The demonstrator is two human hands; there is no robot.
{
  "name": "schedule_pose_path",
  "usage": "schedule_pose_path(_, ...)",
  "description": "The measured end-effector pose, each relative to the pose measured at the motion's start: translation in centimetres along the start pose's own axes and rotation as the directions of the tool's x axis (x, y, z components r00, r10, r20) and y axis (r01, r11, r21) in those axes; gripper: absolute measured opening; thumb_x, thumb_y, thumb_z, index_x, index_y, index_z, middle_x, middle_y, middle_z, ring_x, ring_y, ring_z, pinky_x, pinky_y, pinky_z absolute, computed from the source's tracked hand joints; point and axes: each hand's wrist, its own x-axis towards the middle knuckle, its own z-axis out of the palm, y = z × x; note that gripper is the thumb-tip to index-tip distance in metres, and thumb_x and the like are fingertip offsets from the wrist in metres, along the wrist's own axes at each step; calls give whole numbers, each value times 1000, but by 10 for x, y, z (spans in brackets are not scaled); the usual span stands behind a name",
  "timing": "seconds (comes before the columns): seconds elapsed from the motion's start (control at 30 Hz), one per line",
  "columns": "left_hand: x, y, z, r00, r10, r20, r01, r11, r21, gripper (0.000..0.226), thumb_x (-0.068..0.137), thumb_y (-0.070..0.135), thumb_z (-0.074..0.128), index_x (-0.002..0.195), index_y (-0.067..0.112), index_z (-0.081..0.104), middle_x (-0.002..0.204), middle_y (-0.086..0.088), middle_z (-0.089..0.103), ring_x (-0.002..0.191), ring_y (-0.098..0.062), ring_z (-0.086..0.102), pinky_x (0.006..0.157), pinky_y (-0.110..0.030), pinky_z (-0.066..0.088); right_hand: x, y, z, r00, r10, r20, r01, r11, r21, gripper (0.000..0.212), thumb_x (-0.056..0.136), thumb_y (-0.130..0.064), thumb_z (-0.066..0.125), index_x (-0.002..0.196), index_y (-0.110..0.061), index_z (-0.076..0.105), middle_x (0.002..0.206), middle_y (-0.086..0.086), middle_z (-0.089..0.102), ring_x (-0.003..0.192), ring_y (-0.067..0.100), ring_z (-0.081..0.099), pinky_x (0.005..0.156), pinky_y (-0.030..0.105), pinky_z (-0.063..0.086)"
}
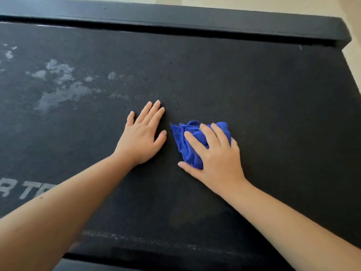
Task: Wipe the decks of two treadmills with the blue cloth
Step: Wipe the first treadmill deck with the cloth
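Note:
A black treadmill deck [254, 98] fills the view, with pale dusty smears [58, 81] at its left and worn white letters [25, 190] near the lower left. A bunched blue cloth [187, 141] lies on the deck at the centre. My right hand [216, 155] presses down on the cloth, fingers spread over it and thumb beside its lower edge. Just left of the cloth, my left hand [142, 133] rests flat on the belt with fingers straight.
A raised black side rail [175, 20] runs along the far edge of the deck, with pale floor [273, 4] beyond it. Another dark rail [136, 263] borders the near edge. The deck's end drops off at the right, by more pale floor [355, 65].

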Motion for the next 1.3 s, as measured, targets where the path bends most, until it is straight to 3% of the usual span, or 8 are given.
schedule_pose_path(0.1, 0, -1, -1, 1000, 11, 12, -11, 1000, -8, 60, 95, 39, 32, 148, 19, 12, 156, 6, -1, 142, -11, -7, 113, -43, -2, -25, -8, -5, 1000, 10, 5, -10, 1000, 2, 67, 78, -67, 39, 125, -24, 60, 129, 12, 56, 122, 35, 50, 83, 53, 48)
schedule_pose_path(0.4, -5, -4, -1, 998, 60, 13, -59, 997, -51, 58, 97, 37, 30, 148, 15, 13, 156, 1, 1, 142, -14, -6, 113, -44, -3, -86, -35, -7, 993, 71, -95, -72, 997, -11, 63, 77, -64, 45, 122, -24, 62, 127, 11, 58, 119, 34, 52, 81, 47, 48)
schedule_pose_path(0.57, -23, -14, -9, 987, 158, 39, -158, 987, -13, 55, 99, 33, 30, 147, 12, 15, 156, -3, 4, 143, -18, -2, 113, -42, 1, -119, -48, -11, 993, 49, -107, -49, 999, 2, 61, 81, -65, 42, 123, -25, 62, 129, 9, 56, 121, 31, 49, 80, 45, 46)
schedule_pose_path(0.7, -55, -36, -14, 970, 223, 99, -228, 973, 40, 57, 99, 35, 28, 148, 15, 9, 156, 1, -3, 142, -14, -6, 114, -38, 0, -115, -72, -9, 979, 123, -162, -119, 992, 32, 61, 77, -63, 45, 121, -24, 63, 126, 11, 58, 117, 36, 52, 79, 50, 48)
schedule_pose_path(0.9, -97, -58, -14, 962, 246, 120, -255, 965, 68, 69, 87, 50, 10, 148, 17, 8, 153, 6, -7, 137, -5, -12, 113, -36, -1, -75, -138, 5, 995, 41, -96, -44, 999, -25, 67, 75, -68, 34, 122, -28, 62, 126, 12, 59, 115, 36, 55, 76, 52, 49)
schedule_pose_path(1.03, -96, -60, -12, 961, 258, 99, -264, 964, 43, 74, 82, 54, 5, 148, 19, 8, 151, 10, -9, 134, -1, -13, 113, -34, -2, -99, -97, 0, 994, -46, -101, 45, 999, -7, 66, 78, -68, 39, 122, -26, 62, 128, 10, 58, 118, 33, 54, 80, 49, 50)
schedule_pose_path(1.2, -97, -67, -14, 964, 240, 118, -248, 967, 56, 58, 99, 42, 22, 148, 17, 6, 153, 7, -8, 136, -3, -13, 113, -33, -4, -132, -35, -12, 994, 45, -96, -48, 999, -22, 72, 88, -71, 24, 123, -21, 61, 129, 13, 56, 119, 36, 50, 81, 51, 51)
schedule_pose_path(1.3, -104, -82, -19, 958, 265, 112, -273, 960, 60, 75, 84, 58, 4, 148, 19, 6, 147, 14, -13, 133, 1, -14, 112, -31, -4, -124, -49, -12, 987, 93, -129, -97, 995, -26, 73, 88, -71, 21, 122, -21, 62, 128, 14, 56, 117, 38, 51, 76, 51, 49)
